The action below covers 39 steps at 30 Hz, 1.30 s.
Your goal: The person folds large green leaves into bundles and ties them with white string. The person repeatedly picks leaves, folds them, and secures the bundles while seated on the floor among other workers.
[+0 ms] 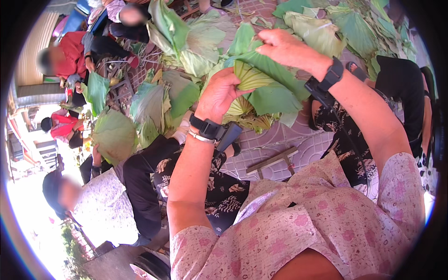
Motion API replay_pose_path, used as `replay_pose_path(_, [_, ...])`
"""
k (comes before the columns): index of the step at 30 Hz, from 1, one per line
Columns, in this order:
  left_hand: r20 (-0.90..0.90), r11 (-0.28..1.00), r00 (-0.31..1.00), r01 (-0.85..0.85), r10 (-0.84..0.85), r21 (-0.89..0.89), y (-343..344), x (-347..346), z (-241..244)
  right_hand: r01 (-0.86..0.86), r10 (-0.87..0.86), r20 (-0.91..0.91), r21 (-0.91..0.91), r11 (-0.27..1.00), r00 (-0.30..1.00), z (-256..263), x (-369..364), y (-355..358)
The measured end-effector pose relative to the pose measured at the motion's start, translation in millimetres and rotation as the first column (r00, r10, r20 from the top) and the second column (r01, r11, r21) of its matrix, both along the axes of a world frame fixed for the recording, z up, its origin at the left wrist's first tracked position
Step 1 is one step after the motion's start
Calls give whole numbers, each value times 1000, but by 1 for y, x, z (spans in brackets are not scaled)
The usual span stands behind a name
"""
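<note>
Between my two hands is a large green lotus leaf (276, 96), partly folded, its pale ribbed underside turned up near my left thumb. My left hand (220, 91) grips the leaf's near-left part between thumb and fingers. At the upper right, my right hand (274, 42) pinches the leaf's far edge with thumb and forefinger. More leaves with yellowish, ribbed undersides (257, 120) lie in a bundle below the held one. Both wrists carry black straps with a device attached.
Heaps of drying lotus leaves (206, 38) lie ahead, with another pile (357, 28) at the upper right. A low wooden stool (271, 162) stands on patterned paving (252, 147) before me. Several people sit at the left; one nearby holds a broad leaf (115, 134).
</note>
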<state>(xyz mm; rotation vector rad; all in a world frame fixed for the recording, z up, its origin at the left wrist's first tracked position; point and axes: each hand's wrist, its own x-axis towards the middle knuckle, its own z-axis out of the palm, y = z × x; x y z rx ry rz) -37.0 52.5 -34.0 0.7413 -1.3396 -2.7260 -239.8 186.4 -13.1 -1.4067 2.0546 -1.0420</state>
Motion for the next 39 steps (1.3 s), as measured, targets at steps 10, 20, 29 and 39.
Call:
replay_pose_path(10, [-180,849,897,-441,404,-290,-56,6,2,370,-500,-267,-416,831,824,41,-89,21])
replay_pose_path(20, [326,-439,918,394,225,-807,-52,78,-169,347,-563,-366,-508,788,741,30,-95,18])
replay_pose_path(29, [669,-309,673,740,316,-598,-32,106,-189,393,-543,-270,-451,801,795,28,-85,14])
replay_pose_path(39, [641,708,574,144,509,-691,-2,76,-228,348,-532,-315,-485,802,786,33,-90,21])
